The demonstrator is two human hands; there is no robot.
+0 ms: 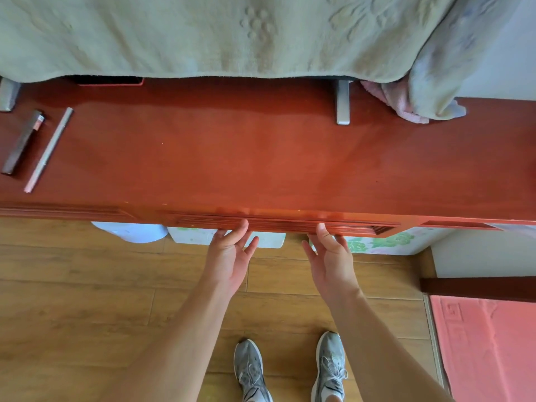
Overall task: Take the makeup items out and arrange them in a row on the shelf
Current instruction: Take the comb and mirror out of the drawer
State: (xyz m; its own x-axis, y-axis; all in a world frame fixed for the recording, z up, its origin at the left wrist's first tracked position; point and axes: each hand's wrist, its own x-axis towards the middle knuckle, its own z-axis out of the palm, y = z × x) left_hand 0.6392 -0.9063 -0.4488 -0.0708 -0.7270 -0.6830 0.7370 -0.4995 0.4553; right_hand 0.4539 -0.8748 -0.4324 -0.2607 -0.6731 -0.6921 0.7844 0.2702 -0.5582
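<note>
At shelf (261,158) far left, dark tube (21,143) and silver pencil (48,149) lie parallel, far ends leaning right. Left hand (229,253), right hand (330,256): grip released, fingers (321,232) touching drawer front (284,224).

I see a red-brown shelf (261,158), a pale green blanket (203,33) embossed with leaf and berry shapes, a dark brown makeup tube (21,142), a silver pencil (48,149) tipped pink, honey-tan floor planks (72,285), a coral mat (487,343) and grey shoes (249,369).
</note>
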